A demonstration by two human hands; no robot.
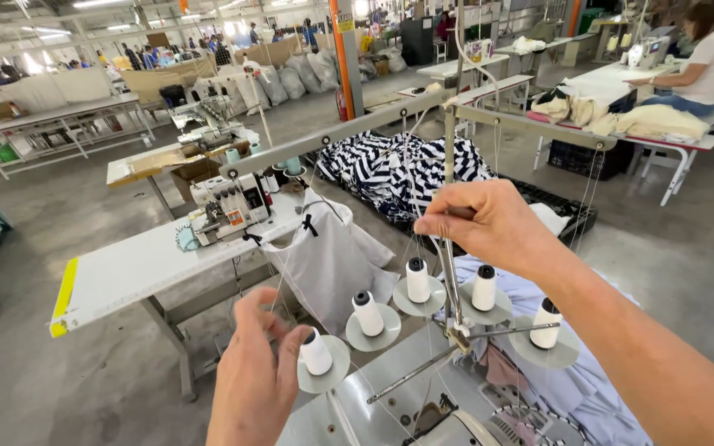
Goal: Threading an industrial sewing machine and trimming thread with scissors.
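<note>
Thread stand with upright spools, both hands at the threads.
Right hand [489, 225] pinches thread beside the vertical stand pole [451, 248], at 12 o'clock; left hand [251, 372] pinches thread by the spool [316, 352], its axis upright.

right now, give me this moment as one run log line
left hand: fingers by thread cone | right hand: pinching thread at stand pole | four more cones on stand | sewing machine behind

4 white thread spools stand upright on round grey plates around the thin metal pole [449, 272]. The first spool [316, 353] is far left of the pole. The second spool [368, 314] stands nearer it. The third spool [417, 281] is just left of it. The fourth spool [483, 288] is just right.
</note>
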